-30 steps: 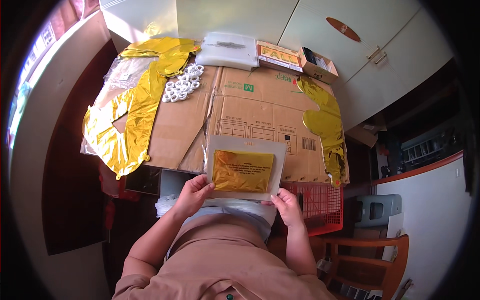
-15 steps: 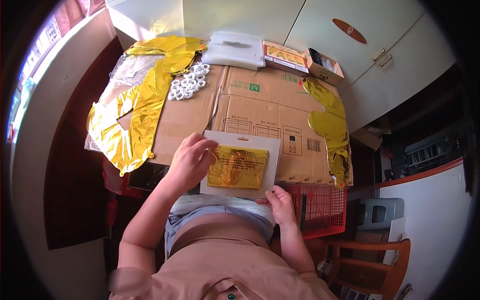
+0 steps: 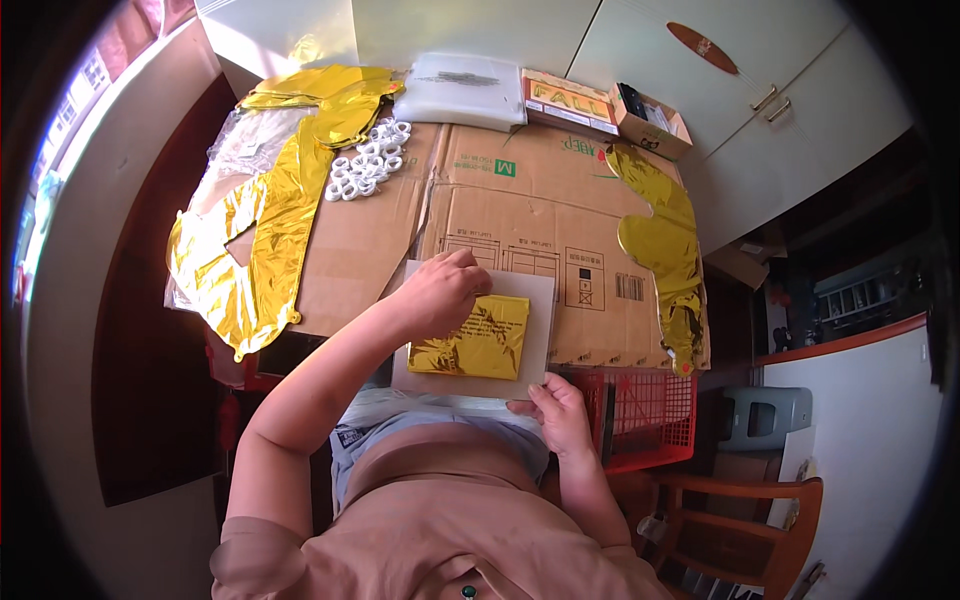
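A pale flat card package [image 3: 537,330] lies in front of me at the cardboard's near edge, with a folded gold foil balloon [image 3: 490,350] on its face. Small dark print shows on the foil. My right hand [image 3: 562,410] pinches the package's lower right corner, thumb on top. Across its upper edge reaches my left hand [image 3: 447,290], fingers curled together just above the foil and covering the middle of that edge. Whatever those fingertips hold, if anything, is hidden.
Flat gold foil balloons [image 3: 285,230] lie at the left, another gold balloon [image 3: 655,245] at the right. White ribbon rings [image 3: 365,165] sit near a stack of clear bags [image 3: 460,90]. Behind are a printed box [image 3: 570,105] and an open carton [image 3: 650,125]. A red crate [image 3: 650,420] stands below right.
My left hand has moved right, from the foil's upper left corner to the middle of the package's top edge. My right hand keeps its grip on the lower right corner.
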{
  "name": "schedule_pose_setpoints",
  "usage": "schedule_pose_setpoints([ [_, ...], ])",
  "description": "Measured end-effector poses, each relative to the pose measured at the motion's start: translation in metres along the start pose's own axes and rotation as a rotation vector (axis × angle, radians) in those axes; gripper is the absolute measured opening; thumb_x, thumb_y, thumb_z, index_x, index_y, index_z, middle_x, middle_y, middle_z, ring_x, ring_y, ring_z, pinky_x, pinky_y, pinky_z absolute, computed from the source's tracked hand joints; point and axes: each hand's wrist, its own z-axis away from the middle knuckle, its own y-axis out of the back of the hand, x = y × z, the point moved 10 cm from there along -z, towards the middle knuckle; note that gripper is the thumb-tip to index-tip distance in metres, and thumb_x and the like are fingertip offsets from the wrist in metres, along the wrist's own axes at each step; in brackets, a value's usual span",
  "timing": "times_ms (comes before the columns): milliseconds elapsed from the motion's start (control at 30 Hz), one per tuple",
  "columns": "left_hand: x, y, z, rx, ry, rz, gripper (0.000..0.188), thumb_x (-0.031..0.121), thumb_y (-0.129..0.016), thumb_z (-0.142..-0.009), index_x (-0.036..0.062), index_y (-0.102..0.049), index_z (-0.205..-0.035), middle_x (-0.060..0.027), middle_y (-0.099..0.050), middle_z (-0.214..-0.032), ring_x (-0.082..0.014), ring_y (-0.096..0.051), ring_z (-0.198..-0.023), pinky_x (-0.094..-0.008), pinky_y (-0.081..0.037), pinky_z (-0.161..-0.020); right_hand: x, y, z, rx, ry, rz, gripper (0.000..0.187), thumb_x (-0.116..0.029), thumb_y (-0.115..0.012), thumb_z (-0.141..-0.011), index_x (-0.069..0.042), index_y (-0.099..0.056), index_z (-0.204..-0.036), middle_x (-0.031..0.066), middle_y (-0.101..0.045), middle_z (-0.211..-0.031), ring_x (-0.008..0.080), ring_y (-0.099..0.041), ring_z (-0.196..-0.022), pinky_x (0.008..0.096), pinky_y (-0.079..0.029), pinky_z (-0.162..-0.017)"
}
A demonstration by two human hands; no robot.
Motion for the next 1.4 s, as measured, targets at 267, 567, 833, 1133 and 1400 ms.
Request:
schedule_pose_setpoints([
  [267, -0.005, -0.01, 0.002, -0.003, 0.01, -0.036, 0.02, 0.007, -0.058, -0.086, 0.0057, -0.072, -0.1, -0.014, -0.062, -0.105, -0.0326, -0.059, -0.107, -0.0421, -0.046, -0.097, 0.0, -0.001, 0.0, 0.011, -0.013, -0.006, 0.023, -0.008, -0.052, -0.102, 0.005, -0.061, -0.119, 0.0135, -0.069, -0.107, 0.0223, -0.071, -0.089, 0.0344, -0.059, -0.083],
  [567, -0.006, -0.009, 0.007, 0.02, -0.035, 0.092, 0.021, 0.007, -0.056, -0.086, 0.006, -0.071, -0.1, -0.0142, -0.063, -0.104, -0.0323, -0.059, -0.108, -0.0424, -0.046, -0.098, -0.003, -0.003, 0.001, 0.047, -0.028, -0.012, 0.021, -0.006, -0.05, -0.101, 0.005, -0.062, -0.115, 0.0136, -0.07, -0.105, 0.0225, -0.071, -0.086, 0.0335, -0.06, -0.08],
  [833, -0.007, -0.01, 0.006, -0.005, 0.047, -0.032, 0.022, 0.009, -0.054, -0.086, 0.0051, -0.072, -0.099, -0.0149, -0.064, -0.102, -0.0339, -0.057, -0.107, -0.043, -0.045, -0.098, -0.005, -0.006, 0.001, 0.057, -0.025, -0.024, 0.021, -0.005, -0.05, -0.101, 0.006, -0.061, -0.115, 0.0137, -0.069, -0.105, 0.0217, -0.071, -0.085, 0.0339, -0.06, -0.08],
  [1133, -0.011, -0.011, 0.006, -0.012, 0.046, 0.047, 0.021, 0.009, -0.054, -0.087, 0.0034, -0.072, -0.096, -0.0158, -0.064, -0.102, -0.0337, -0.058, -0.107, -0.0423, -0.046, -0.098, -0.007, -0.008, 0.001, 0.057, 0.021, -0.02, 0.021, -0.004, -0.049, -0.101, 0.006, -0.061, -0.115, 0.0129, -0.068, -0.106, 0.0204, -0.07, -0.086, 0.0344, -0.061, -0.082],
  [1400, 0.008, 0.017, 0.035, 0.207, -0.115, -0.034, 0.047, 0.014, -0.059, -0.087, 0.0018, -0.055, -0.132, -0.0192, -0.053, -0.136, -0.0366, -0.048, -0.13, -0.0494, -0.037, -0.11, -0.011, -0.01, 0.001, 0.077, 0.007, -0.025, 0.019, -0.004, -0.049, -0.101, 0.004, -0.061, -0.113, 0.0105, -0.068, -0.105, 0.0209, -0.07, -0.088, 0.034, -0.06, -0.081],
])
